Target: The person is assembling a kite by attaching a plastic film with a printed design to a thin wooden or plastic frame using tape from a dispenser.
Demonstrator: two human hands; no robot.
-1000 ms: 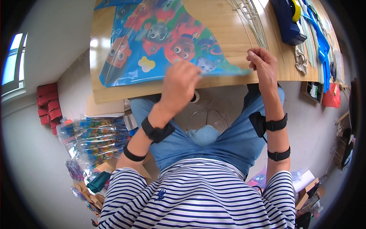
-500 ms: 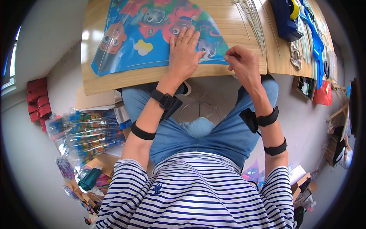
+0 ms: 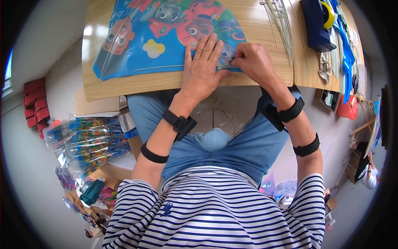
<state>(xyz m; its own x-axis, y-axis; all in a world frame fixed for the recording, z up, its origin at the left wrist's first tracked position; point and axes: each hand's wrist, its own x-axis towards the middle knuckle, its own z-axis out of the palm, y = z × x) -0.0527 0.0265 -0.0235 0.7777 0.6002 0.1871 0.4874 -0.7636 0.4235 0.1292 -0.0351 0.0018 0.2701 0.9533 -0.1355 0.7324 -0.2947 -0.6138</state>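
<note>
Two hands at work: seen from the head camera, a seated person in a striped top leans over a wooden tabletop (image 3: 124, 89).
Head view, kite: a blue plastic kite sail (image 3: 137, 54) printed with cartoon figures lies flat on the tabletop, its near edge running along the front of the board.
Left hand: the left hand (image 3: 203, 68) rests palm down on the sail, fingers spread wide and holding nothing (it appears to pin the film flat so it cannot slide).
Right hand: the right hand (image 3: 253, 62) sits just beside it, fingers drawn narrow and pinched at the sail's near right corner; whatever small piece it may grip there is too small to tell.
Spar: a thin pale rod (image 3: 163, 67) lies across the sail, left of the left hand.
Supplies: a bundle of thin rods (image 3: 282, 23) lies to the right, with a dark blue tape dispenser (image 3: 317, 23) beyond it, both within arm's reach.
Floor: packets of colourful wrapped goods (image 3: 89, 139) are stacked at the person's left.
</note>
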